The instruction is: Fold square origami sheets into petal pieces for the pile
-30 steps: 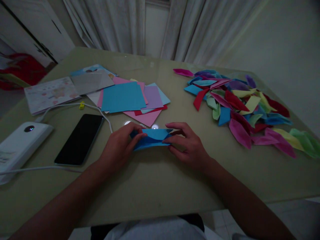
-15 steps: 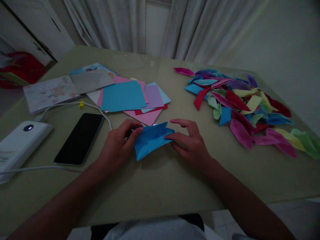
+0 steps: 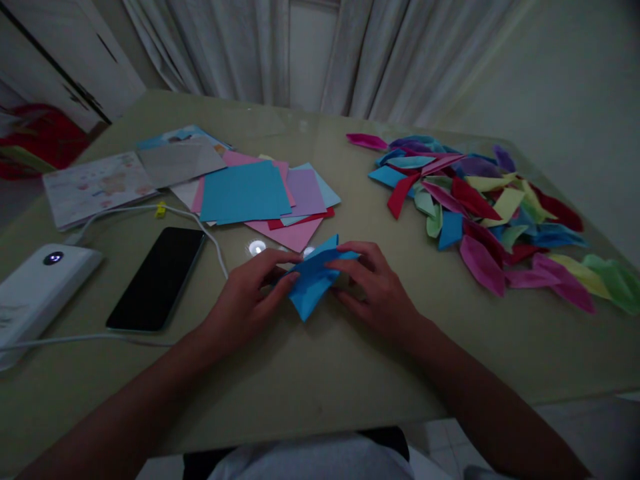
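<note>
Closest to me, the front of my grey top (image 3: 310, 461) shows at the near edge of the pale table (image 3: 280, 393). Out past that edge I have the folded blue paper (image 3: 311, 283) between my two hands, one of its points turned down toward me and another rising away. My left hand (image 3: 253, 287) pinches its left side narrowly, thumb on the near face and fingers curled behind; my right hand (image 3: 377, 288) has fingers laid along its right side, thumb lower down (whether that thumb presses the paper, I cannot tell). I cannot tell either whether the paper touches the tabletop. Off to my left lie a white power bank (image 3: 45, 293) and, beside it, a dark-screened phone (image 3: 157, 277), with a white cable (image 3: 216, 241) looping around the phone's far end and a yellow clip (image 3: 160, 211) on it. Just beyond my hands, loose coloured sheets overlap, a blue square (image 3: 245, 193) on top. To the right spreads a heap of folded paper pieces (image 3: 475, 200) in red, pink, blue, green, yellow and purple. Farther left sits a patterned booklet (image 3: 97, 187), and behind the table hang pale curtains (image 3: 240, 47).
</note>
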`<state>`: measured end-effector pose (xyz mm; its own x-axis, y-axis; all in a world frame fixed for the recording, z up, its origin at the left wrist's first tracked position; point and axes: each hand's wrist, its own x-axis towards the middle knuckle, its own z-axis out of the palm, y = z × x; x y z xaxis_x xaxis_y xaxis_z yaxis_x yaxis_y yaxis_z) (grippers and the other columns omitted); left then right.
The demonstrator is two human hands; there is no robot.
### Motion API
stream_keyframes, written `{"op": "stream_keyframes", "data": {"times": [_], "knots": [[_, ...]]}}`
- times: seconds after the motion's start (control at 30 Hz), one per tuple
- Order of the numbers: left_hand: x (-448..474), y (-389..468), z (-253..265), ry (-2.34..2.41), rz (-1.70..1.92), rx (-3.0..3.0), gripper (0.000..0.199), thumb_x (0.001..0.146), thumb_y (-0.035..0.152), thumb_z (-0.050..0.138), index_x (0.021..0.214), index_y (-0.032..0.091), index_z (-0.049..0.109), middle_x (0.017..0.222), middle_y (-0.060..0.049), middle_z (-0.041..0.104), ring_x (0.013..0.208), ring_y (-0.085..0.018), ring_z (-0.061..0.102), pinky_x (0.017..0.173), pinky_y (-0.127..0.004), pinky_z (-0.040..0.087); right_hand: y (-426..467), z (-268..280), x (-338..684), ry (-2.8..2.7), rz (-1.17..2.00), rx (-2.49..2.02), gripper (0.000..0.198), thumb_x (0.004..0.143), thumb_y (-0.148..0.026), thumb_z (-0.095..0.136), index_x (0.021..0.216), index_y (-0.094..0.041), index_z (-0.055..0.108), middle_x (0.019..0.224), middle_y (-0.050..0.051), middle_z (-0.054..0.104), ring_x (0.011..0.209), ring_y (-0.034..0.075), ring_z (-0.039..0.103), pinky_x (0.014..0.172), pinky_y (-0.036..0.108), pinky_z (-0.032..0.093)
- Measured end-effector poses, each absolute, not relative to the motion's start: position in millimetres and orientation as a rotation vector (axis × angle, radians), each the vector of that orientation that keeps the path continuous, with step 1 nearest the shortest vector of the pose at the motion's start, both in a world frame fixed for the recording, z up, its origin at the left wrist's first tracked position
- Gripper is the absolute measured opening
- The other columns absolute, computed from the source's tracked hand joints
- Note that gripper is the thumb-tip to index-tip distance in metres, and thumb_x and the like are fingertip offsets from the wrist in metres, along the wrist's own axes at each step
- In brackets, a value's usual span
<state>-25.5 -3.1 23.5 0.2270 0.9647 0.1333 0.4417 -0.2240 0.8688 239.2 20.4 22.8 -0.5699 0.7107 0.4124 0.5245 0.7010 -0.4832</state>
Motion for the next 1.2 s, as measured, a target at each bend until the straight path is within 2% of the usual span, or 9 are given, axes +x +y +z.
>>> {"op": "stream_keyframes", "data": {"times": [0.2,0.4,0.5,0.57,0.7,0.87,0.97,1.07,1.2], "knots": [[-20,-6,18,1.385,0.943,1.978,0.022,0.108,0.035,0.057,0.117,0.021,0.072,0.102,-0.005,0.077,0.085,-0.02,0.072,0.079,-0.034,0.058,13,22,237,-2.294,0.411,-0.849,0.028,0.1,-0.041,0.077,0.12,-0.023,0.07,0.133,0.015,0.059,0.086,0.02,0.071,0.079,0.038,0.067],[-15,-8,21,1.393,0.956,1.933,0.025,0.107,0.039,0.059,0.11,0.019,0.074,0.096,-0.005,0.077,0.08,-0.02,0.071,0.077,-0.034,0.056,10,23,229,-2.367,0.375,-0.711,0.013,0.108,-0.033,0.065,0.107,-0.02,0.07,0.115,0.012,0.075,0.1,0.021,0.076,0.082,0.032,0.064],[-17,-9,23,1.324,0.926,1.819,0.027,0.107,0.043,0.061,0.114,0.02,0.074,0.097,-0.005,0.078,0.078,-0.019,0.071,0.073,-0.032,0.057,11,23,229,-2.307,0.373,-0.795,0.013,0.107,-0.033,0.067,0.107,-0.021,0.07,0.105,0.009,0.077,0.093,0.02,0.076,0.077,0.029,0.063],[-21,-8,25,1.251,0.894,1.735,0.028,0.106,0.044,0.063,0.12,0.022,0.074,0.104,-0.006,0.079,0.086,-0.02,0.074,0.075,-0.031,0.059,12,23,230,-2.255,0.369,-0.886,0.012,0.105,-0.033,0.07,0.106,-0.021,0.07,0.102,0.008,0.077,0.086,0.019,0.075,0.071,0.028,0.061],[-27,-4,27,1.16,0.869,1.686,0.031,0.106,0.042,0.064,0.13,0.025,0.073,0.121,-0.009,0.078,0.105,-0.025,0.076,0.088,-0.037,0.062,14,23,232,-2.142,0.374,-1.02,0.01,0.101,-0.029,0.075,0.103,-0.021,0.069,0.099,0.008,0.076,0.077,0.018,0.072,0.065,0.029,0.059],[-31,-1,28,1.131,0.88,1.685,0.03,0.106,0.037,0.064,0.132,0.028,0.076,0.129,-0.009,0.077,0.114,-0.027,0.075,0.092,-0.039,0.063,15,24,232,-2.084,0.381,-1.082,0.008,0.102,-0.028,0.073,0.105,-0.021,0.069,0.096,0.007,0.076,0.075,0.018,0.071,0.064,0.029,0.059],[-30,-2,27,1.075,0.906,1.665,0.034,0.101,0.036,0.072,0.134,0.03,0.075,0.133,-0.008,0.076,0.12,-0.027,0.074,0.098,-0.04,0.063,15,25,232,-2.064,0.381,-1.11,0.011,0.101,-0.029,0.075,0.105,-0.02,0.069,0.093,0.006,0.075,0.074,0.018,0.071,0.063,0.028,0.059],[-27,-3,26,1.055,0.949,1.672,0.037,0.097,0.033,0.078,0.133,0.03,0.075,0.133,-0.008,0.077,0.121,-0.027,0.075,0.1,-0.039,0.064,15,25,232,-2.087,0.401,-1.068,0.008,0.102,-0.025,0.072,0.107,-0.02,0.068,0.095,0.006,0.075,0.075,0.018,0.072,0.064,0.028,0.06],[-23,-7,23,1.135,1.01,1.862,0.026,0.103,0.025,0.069,0.127,0.026,0.076,0.122,-0.008,0.079,0.112,-0.023,0.076,0.096,-0.037,0.065,14,24,231,-2.159,0.445,-0.935,0.013,0.102,-0.022,0.072,0.113,-0.021,0.067,0.104,0.008,0.076,0.081,0.018,0.074,0.07,0.027,0.062]]}}
